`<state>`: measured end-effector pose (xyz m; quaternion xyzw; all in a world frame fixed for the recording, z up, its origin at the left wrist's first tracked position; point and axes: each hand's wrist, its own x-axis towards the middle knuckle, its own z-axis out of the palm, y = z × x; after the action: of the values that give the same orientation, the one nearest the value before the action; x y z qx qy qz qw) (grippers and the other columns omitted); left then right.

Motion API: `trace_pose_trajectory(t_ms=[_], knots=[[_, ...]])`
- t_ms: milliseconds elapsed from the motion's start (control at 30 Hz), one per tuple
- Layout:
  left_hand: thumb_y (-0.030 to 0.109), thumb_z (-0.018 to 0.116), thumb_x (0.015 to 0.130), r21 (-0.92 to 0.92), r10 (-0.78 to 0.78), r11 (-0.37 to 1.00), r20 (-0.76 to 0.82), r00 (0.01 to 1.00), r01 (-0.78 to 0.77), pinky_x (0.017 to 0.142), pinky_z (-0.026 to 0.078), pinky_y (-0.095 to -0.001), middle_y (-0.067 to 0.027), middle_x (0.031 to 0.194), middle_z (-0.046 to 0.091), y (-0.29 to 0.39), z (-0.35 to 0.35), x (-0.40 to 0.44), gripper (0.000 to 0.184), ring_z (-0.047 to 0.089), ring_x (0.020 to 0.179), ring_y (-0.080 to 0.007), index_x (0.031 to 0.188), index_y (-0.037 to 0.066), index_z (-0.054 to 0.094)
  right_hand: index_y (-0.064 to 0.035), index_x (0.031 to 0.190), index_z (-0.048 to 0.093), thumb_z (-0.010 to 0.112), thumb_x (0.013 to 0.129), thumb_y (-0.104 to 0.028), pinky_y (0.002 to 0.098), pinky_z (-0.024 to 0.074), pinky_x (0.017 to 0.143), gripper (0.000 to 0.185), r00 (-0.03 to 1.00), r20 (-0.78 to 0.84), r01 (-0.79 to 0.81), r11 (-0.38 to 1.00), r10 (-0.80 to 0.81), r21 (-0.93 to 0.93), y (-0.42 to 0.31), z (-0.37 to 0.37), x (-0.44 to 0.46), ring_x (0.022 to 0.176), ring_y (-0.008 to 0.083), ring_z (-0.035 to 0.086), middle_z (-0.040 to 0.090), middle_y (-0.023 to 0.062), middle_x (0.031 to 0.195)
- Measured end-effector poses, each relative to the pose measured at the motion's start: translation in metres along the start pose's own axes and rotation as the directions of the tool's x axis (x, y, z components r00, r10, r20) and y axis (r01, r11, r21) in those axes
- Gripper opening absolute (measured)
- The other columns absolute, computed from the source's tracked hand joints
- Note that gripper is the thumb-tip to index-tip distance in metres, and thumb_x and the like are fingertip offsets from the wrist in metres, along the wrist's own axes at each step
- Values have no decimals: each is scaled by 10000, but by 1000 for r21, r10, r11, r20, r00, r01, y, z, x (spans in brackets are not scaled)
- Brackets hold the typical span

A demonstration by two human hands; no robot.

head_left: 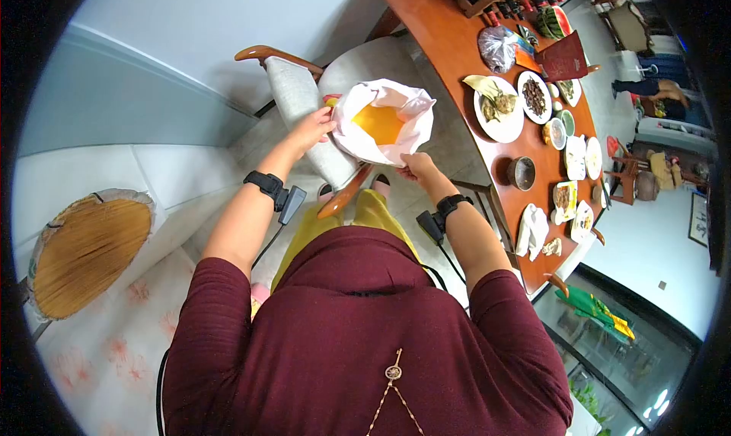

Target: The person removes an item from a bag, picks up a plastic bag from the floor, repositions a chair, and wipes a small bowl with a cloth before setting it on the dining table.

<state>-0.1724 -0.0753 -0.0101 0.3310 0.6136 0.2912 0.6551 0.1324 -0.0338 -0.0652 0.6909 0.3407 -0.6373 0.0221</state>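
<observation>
A pale pinkish-white bag [346, 127] is held with its mouth spread wide, showing a yellow-orange inside or content; I cannot tell which. At its left side, my left hand [312, 130] grips the edge, with a small red and yellow patch beside the fingers. My right hand [417, 168] pinches the lower right rim. Beneath and behind the bag stands a chair with grey upholstery [293, 93] and wooden arms. Both wrists wear black straps with small devices.
To the right runs a wooden table [426, 36] with plates of food [499, 127], a dark bowl [521, 173], a crumpled white cloth [533, 230] and a watermelon piece [553, 22]. A cut log slab [91, 253] stands at left. Another person [647, 87] is far right.
</observation>
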Motion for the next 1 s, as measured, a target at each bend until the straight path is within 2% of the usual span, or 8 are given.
trace_pose_trajectory(t_ms=[133, 233, 300, 367, 533, 800, 933, 1000], knots=[[260, 544, 860, -14, 46, 999, 29, 999, -46, 816, 440, -309, -137, 1286, 436, -1, -1, -3, 613, 470, 1100, -195, 1365, 49, 269, -10, 870, 565, 549, 826, -417, 293, 475, 569, 409, 999, 11, -36, 981, 39, -190, -3, -5, 2, 602, 178, 582, 625, 110, 734], [228, 555, 846, -16, 82, 996, -18, 996, -83, 765, 448, -294, -146, 1239, 484, -3, 1, -5, 620, 509, 1025, -182, 1347, -4, 273, 7, 922, 549, 541, 808, -510, 327, 485, 619, 530, 993, -11, -120, 989, 119, -85, -6, -5, -5, 660, 195, 590, 626, 126, 771], [265, 551, 854, -15, 65, 998, 2, 998, -65, 812, 440, -310, -128, 1269, 456, -6, -1, -2, 609, 477, 1086, -179, 1357, 44, 288, 30, 964, 535, 524, 799, -560, 353, 492, 656, 613, 978, 75, -196, 980, 192, 45, -6, -4, -13, 694, 213, 594, 625, 136, 806], [262, 550, 853, 23, 62, 998, 1, 998, -62, 801, 440, -308, -110, 1245, 483, -10, 1, 4, 603, 480, 1075, -166, 1352, 39, 296, 37, 972, 543, 509, 825, -513, 339, 500, 664, 571, 980, 71, -188, 980, 184, 67, -1, 4, -19, 684, 206, 604, 628, 133, 828], [230, 545, 846, 21, 70, 997, -14, 997, -70, 762, 445, -287, -82, 1221, 507, -13, 3, 10, 577, 503, 1022, -150, 1339, 36, 317, 57, 933, 577, 486, 864, -338, 285, 499, 604, 411, 991, -8, 134, 989, -134, 69, 8, 12, -1, 638, 193, 615, 638, 126, 786], [232, 559, 839, 27, 118, 993, 1, 993, -118, 744, 450, -271, -48, 1205, 507, -13, 3, 4, 591, 503, 1002, -135, 1339, 31, 315, 83, 855, 593, 482, 858, -276, 279, 489, 557, 377, 968, -94, 234, 972, -231, 25, -14, 9, -27, 598, 192, 609, 644, 147, 737], [266, 552, 853, 24, 94, 995, -19, 995, -94, 765, 457, -286, -115, 1227, 481, -7, 4, 0, 619, 495, 1038, -170, 1353, 22, 281, 107, 788, 594, 478, 860, -261, 284, 484, 549, 393, 913, -142, 366, 921, -383, -134, 4, -9, 6, 545, 195, 596, 639, 167, 702], [280, 540, 865, 22, 77, 997, -60, 995, -76, 782, 464, -299, -157, 1233, 468, -10, 3, 1, 621, 496, 1057, -202, 1360, 26, 265, 111, 794, 593, 473, 864, -252, 283, 486, 551, 389, 929, -145, 333, 940, -340, -68, -5, -14, -30, 554, 195, 600, 641, 173, 715]])
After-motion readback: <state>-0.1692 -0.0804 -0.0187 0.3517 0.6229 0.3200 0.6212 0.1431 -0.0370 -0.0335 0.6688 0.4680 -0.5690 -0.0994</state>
